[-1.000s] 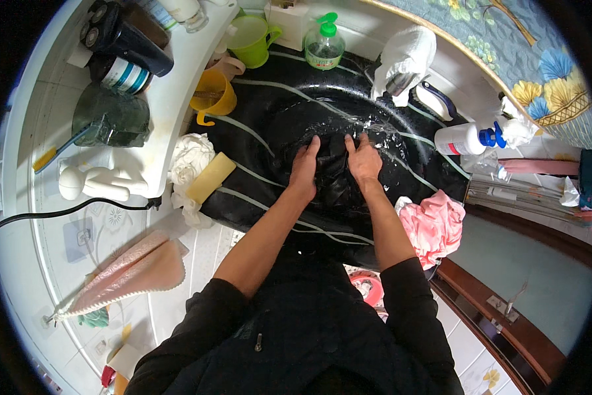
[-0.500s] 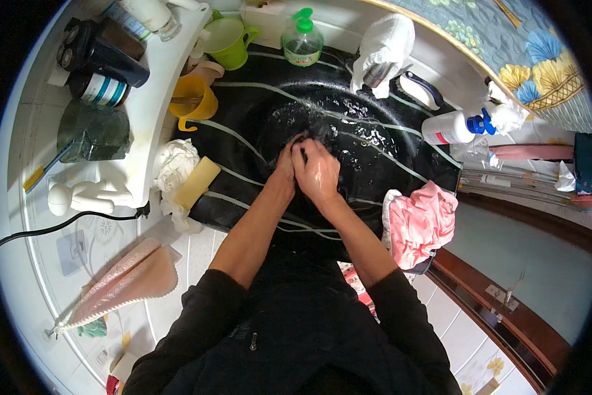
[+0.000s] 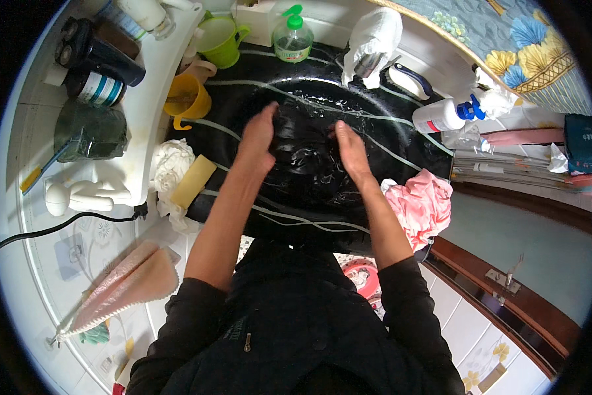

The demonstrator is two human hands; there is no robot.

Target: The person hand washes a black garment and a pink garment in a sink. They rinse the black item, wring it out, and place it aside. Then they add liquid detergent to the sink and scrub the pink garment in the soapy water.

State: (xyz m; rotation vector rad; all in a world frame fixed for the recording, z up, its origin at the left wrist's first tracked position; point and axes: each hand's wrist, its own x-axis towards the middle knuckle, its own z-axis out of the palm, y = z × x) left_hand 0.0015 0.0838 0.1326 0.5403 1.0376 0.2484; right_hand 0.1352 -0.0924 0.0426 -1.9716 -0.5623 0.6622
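Note:
My left hand (image 3: 259, 137) is over the left part of a black basin (image 3: 401, 141) with pale wavy stripes, its fingers smeared by motion. Across from it, my right hand (image 3: 352, 150) has its fingers curled in at the right of the basin's middle. Between them lies a dark, glossy, rumpled mass (image 3: 302, 155), wet and much like black cloth. It blends into the black basin and the rippling water, so its edges and what the fingertips grip are hidden.
Around the basin stand a soap pump bottle (image 3: 292, 39), a green mug (image 3: 220, 43), a yellow mug (image 3: 189, 99), a yellow soap bar (image 3: 194, 182), a brush (image 3: 409, 80), a white spray bottle (image 3: 437, 117) and pink cloth (image 3: 420, 207). A white shelf (image 3: 152, 112) borders the left.
My hands were together near the basin's middle and have moved apart, the left to the left and up, the right to the right. The view has shifted slightly.

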